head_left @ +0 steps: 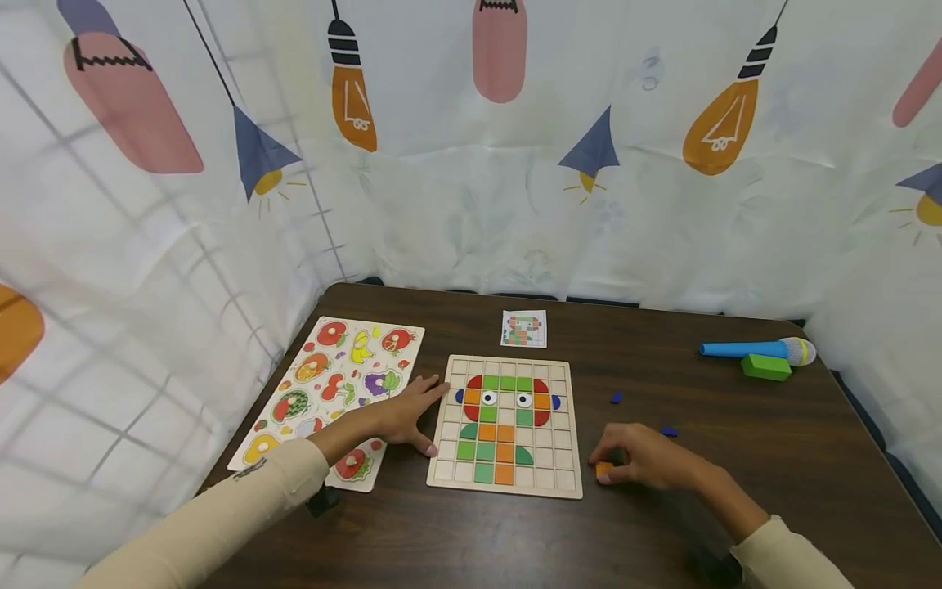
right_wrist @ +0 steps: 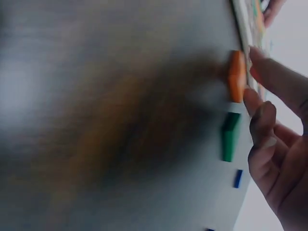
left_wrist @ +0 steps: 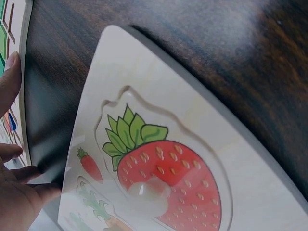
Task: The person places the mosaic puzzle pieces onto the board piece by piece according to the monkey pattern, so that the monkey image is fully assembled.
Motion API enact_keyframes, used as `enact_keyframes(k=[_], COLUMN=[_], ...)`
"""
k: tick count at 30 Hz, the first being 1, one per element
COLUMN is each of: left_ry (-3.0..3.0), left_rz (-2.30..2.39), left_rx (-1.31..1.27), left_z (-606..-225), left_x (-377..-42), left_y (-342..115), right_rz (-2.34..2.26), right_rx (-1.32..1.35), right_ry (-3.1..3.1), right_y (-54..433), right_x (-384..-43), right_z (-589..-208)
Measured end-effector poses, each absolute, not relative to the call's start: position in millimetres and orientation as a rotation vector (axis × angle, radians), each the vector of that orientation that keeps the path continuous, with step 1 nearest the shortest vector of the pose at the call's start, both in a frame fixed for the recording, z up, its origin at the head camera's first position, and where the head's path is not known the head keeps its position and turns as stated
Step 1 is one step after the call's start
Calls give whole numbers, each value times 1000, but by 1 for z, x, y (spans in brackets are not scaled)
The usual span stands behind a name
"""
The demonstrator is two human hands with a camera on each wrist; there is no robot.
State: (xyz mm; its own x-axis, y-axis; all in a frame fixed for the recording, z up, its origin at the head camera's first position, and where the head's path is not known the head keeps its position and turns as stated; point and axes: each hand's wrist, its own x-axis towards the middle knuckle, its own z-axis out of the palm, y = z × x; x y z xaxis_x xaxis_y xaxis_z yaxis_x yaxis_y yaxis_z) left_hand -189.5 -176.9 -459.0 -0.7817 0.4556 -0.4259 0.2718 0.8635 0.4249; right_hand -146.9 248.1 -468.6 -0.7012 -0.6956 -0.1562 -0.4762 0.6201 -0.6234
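A gridded wooden board [head_left: 552,483] holds coloured pieces: green squares, orange squares, red and blue curved pieces and two eye pieces. At its left edge rests my left hand [head_left: 405,411], fingers spread, fingertips and thumb touching the rim. Right of the board, my right hand [head_left: 640,456] pinches an orange block [right_wrist: 236,77] between thumb and finger, low over the table. A green block [right_wrist: 231,137] lies near that hand in the right wrist view; in the head view the hand hides it. Two small blue pieces, one [head_left: 616,397] farther away and another [head_left: 668,431], lie close by.
A fruit puzzle board [head_left: 356,473] lies left, under my left forearm. Behind the gridded board lies a small pattern card [head_left: 524,329]. A blue toy microphone [head_left: 743,349] and a bright green block [head_left: 765,367] are at the far right. Patterned curtains surround the table.
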Motion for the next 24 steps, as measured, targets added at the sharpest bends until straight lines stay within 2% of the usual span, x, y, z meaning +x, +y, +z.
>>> enact_keyframes(k=[13, 24], left_ry=[2505, 2509], left_rz=[481, 472], left_rx=[544, 537], left_z=[-458, -458], left_x=[-188, -187], left_y=[-178, -177], right_rz=[-616, -888], right_rx=[-887, -911], right_ry=[2673, 2542], right_y=[251, 222], right_x=[-131, -135], right_z=[-479, -470])
